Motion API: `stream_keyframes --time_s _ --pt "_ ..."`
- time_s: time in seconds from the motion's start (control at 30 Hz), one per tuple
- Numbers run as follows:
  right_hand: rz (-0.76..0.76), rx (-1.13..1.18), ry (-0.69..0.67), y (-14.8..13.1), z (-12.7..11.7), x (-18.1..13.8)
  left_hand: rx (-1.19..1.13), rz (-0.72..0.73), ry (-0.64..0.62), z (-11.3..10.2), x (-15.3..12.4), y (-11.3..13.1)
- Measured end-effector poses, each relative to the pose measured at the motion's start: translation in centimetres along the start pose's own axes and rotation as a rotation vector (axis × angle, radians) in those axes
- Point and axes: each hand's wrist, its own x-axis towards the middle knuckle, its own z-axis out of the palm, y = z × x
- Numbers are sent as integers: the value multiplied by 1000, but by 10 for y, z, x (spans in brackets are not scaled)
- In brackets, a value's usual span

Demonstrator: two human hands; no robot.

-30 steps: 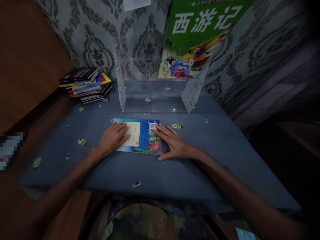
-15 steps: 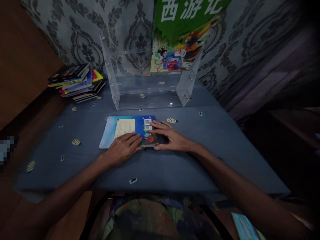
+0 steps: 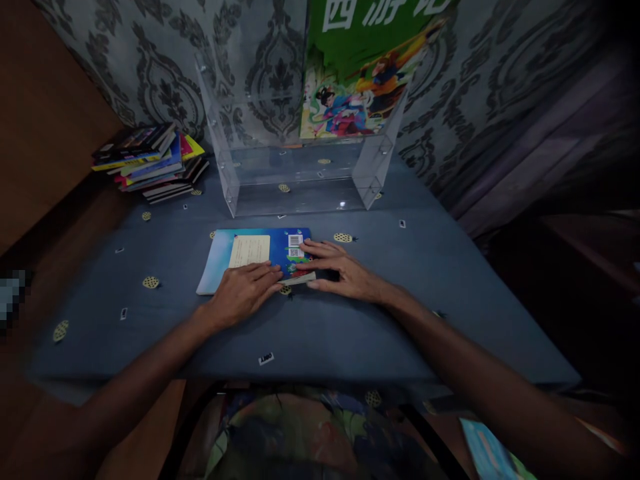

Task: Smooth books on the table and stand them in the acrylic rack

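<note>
A thin blue picture book (image 3: pixel 253 257) lies back cover up on the blue-grey tablecloth (image 3: pixel 350 320), with a cream panel and barcodes showing. My left hand (image 3: pixel 245 293) rests on its near edge, fingers curled at the near right corner. My right hand (image 3: pixel 337 272) grips the right edge, fingers laid over the cover by the barcodes and thumb under the slightly raised corner.
A clear acrylic stand (image 3: pixel 300 167) stands just behind the book, with a green picture book (image 3: pixel 360 73) leaning upright in it against the patterned wall. A stack of books (image 3: pixel 147 163) lies at the back left. A bag is on my lap below the table edge.
My left hand slid from the book's left part to its near right corner. The book's right edge has lifted a little off the cloth. The view has tilted down slightly.
</note>
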Motion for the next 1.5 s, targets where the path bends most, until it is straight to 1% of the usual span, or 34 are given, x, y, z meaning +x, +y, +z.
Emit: stream_keyframes --time_s 0.23,0.47,0.57,0.63,0.7,0.73,0.83,0.93,1.0,1.1,1.17,1.23,1.33,1.5 --pt "-25 -24 -6 1 0 0 -18 34 3 -3 -1 -2" --pt "-81 -20 11 7 4 -2 29 84 36 -1 -3 1" --pt "-92 -31 3 10 4 -4 2 74 0 -4 -5 1" --pt "-105 -32 2 11 5 -5 -47 61 -45 -9 -6 -5" --pt "-120 -29 -1 12 5 -5 -78 6 -80 -14 -9 -18" --pt "-125 -29 -3 12 4 -6 -76 -44 -92 -16 -10 -27" --pt "-132 -51 -4 11 3 -6 -13 -251 -134 -20 -12 -62" --pt "-159 -98 17 2 3 -9 42 -441 -224 -20 -9 -93" --pt "-183 -121 51 -7 5 -13 59 -490 -273 -22 -5 -103" --pt "-201 -144 122 -17 9 -19 122 -493 -318 -30 1 -98" --pt "-194 -194 169 -20 10 -20 184 -510 -364 -40 1 -87" --pt "-174 -282 186 -19 9 -15 229 -551 -430 -51 -4 -75" --pt "-143 -383 146 -17 4 5 268 -630 -504 -65 -17 -60" --pt "-105 -401 102 -13 1 55 254 -765 -583 -78 -39 -43"
